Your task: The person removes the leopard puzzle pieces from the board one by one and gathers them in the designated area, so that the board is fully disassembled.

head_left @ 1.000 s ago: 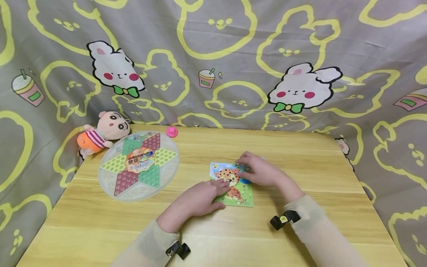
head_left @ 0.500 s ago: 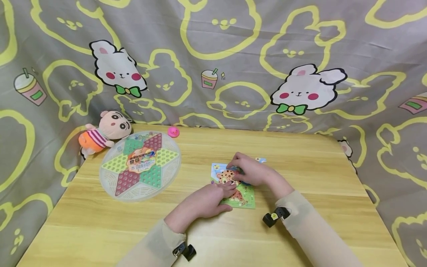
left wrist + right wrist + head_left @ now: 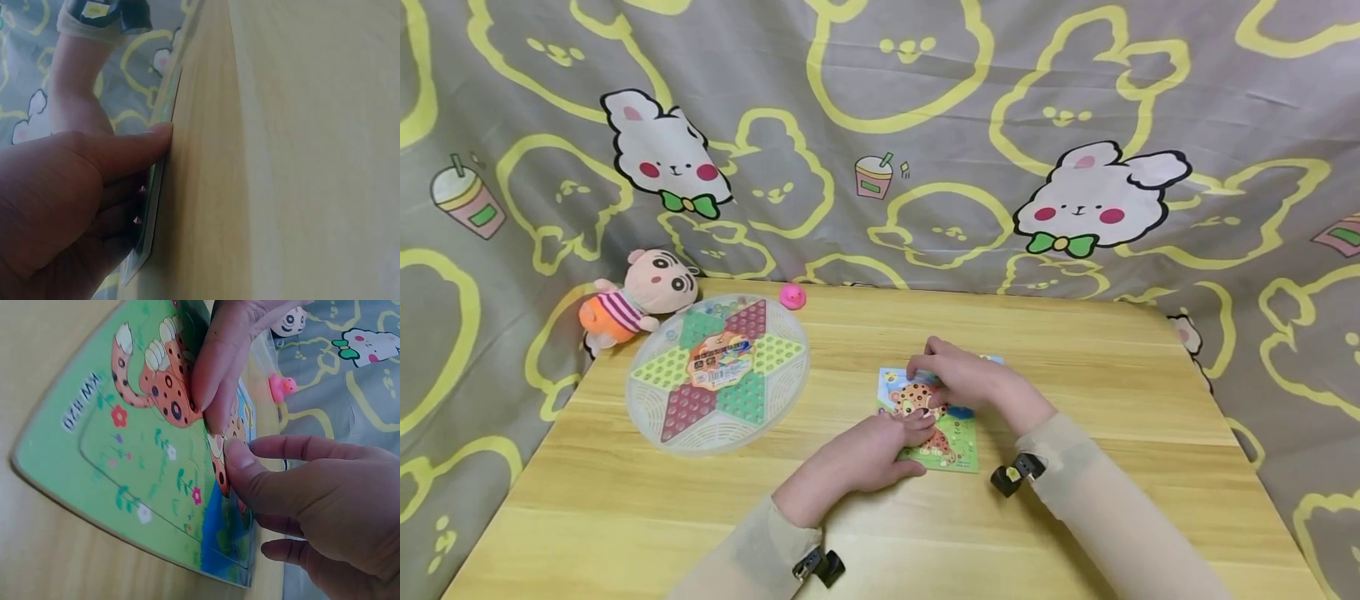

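Leopard jigsaw [image 3: 964,435] appears mostly assembled, one blue piece [image 3: 995,360] seemingly loose; left hand [image 3: 880,454] rests straight-fingered atop, right hand [image 3: 973,379] grasp unclear.

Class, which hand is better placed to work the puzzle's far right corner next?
The right hand, probably: in the head view it covers that corner, while the left hand rests lower on the puzzle.

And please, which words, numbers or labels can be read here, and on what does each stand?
"KW", then apparently "1120": on the leopard puzzle board, near one corner; the mark between is unclear.
Label of the round game board: print and barcode, too small to read.
Sticker on the black wrist device: too blurred.
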### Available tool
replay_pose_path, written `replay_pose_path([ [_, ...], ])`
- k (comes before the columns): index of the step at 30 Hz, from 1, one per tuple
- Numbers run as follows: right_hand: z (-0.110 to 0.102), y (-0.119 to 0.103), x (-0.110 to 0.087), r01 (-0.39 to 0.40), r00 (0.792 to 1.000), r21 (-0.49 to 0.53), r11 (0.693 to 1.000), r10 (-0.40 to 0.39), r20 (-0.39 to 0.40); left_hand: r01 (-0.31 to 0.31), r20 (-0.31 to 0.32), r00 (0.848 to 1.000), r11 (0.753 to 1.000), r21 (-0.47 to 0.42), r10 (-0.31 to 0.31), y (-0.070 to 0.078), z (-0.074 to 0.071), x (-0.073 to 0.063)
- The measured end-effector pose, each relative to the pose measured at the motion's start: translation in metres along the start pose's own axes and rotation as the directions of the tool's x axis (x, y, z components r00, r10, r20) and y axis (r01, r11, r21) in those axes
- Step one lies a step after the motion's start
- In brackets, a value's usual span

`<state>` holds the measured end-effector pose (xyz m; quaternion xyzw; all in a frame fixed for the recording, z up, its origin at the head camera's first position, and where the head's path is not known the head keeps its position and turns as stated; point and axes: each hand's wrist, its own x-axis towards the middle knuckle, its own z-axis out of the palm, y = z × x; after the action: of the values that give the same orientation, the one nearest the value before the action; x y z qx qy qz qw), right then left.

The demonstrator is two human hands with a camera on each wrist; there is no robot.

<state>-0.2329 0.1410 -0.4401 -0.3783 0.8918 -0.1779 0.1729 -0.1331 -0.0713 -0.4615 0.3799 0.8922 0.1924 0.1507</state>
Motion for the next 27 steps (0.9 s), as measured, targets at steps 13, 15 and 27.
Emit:
replay_pose_path([
  [13,-0.004,0.001,0.01,0.033,0.998,0.005,0.999,-0.033,0.055,-0.002,-0.014,1.0,1.0,-0.012,0.002,0.0,0.001,0.0],
  [15,-0.003,0.001,0.008,0.03,0.998,0.033,0.999,-0.032,0.047,-0.001,-0.013,1.0,1.0,-0.011,0.0,0.001,0.001,0.0],
  [27,0.011,0.009,-0.001,0.006,0.995,0.075,0.997,0.002,-0.102,-0.002,-0.007,1.0,1.0,-0.021,0.002,-0.001,0.002,-0.001],
])
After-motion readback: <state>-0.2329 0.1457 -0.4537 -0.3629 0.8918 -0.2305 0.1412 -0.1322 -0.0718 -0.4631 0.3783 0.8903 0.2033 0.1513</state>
